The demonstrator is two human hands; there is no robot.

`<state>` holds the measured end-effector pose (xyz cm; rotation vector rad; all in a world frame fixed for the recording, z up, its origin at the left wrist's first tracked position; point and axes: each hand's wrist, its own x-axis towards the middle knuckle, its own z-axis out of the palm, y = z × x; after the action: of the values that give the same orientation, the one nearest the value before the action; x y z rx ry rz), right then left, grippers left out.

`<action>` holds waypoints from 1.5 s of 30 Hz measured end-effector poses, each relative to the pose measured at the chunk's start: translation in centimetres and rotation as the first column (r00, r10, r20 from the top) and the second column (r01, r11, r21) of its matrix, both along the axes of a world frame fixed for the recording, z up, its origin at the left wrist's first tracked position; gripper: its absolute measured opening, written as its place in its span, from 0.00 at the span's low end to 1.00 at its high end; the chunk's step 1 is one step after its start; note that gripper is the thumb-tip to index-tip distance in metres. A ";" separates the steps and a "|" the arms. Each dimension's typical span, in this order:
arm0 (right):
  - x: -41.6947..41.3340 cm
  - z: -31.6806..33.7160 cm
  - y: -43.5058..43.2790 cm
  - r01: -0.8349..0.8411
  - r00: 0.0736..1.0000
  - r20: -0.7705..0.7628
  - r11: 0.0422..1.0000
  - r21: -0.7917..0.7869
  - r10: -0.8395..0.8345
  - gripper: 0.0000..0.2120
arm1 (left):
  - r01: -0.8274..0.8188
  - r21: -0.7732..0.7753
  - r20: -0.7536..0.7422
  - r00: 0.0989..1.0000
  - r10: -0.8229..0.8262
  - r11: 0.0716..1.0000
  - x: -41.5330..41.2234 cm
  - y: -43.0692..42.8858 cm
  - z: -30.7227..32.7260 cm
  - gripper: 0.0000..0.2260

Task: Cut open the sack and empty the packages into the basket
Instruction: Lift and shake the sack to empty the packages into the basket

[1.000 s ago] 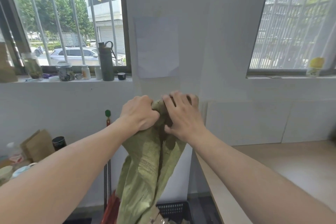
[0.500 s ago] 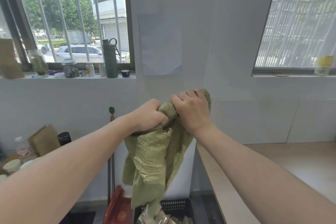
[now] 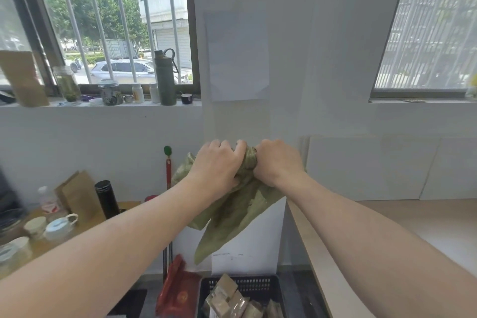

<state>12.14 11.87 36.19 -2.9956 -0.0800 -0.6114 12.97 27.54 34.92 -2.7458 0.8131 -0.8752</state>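
A limp green woven sack [image 3: 232, 217] hangs in the air in front of the white wall. My left hand [image 3: 219, 165] and my right hand [image 3: 277, 161] are side by side, both clenched around its bunched upper end. The sack's loose lower tip dangles above a black slotted basket [image 3: 258, 284] on the floor. Several tan wrapped packages [image 3: 227, 297] lie piled inside the basket at the bottom edge of the view.
A light wooden counter [image 3: 387, 235] runs along the right. On the left a cluttered table [image 3: 41, 248] holds cups, a black flask [image 3: 107, 199] and a paper bag. A red bag [image 3: 178, 289] and a red-handled pole [image 3: 168, 175] stand beside the basket. Bottles line the windowsill [image 3: 103, 103].
The sack has been gathered up shorter into both hands, so its lower end has risen clear of the basket. More packages now show in the basket.
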 end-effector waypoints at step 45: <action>2.0 0.1 -0.2 -0.149 0.989 -0.043 0.977 -0.151 0.144 0.07 | -0.064 0.058 -0.038 0.997 0.067 0.996 1.3 -0.4 1.1 0.15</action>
<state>14.12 11.71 36.25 -3.1077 -0.3586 -0.5660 14.23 27.12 36.04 -2.7319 0.7383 -0.7750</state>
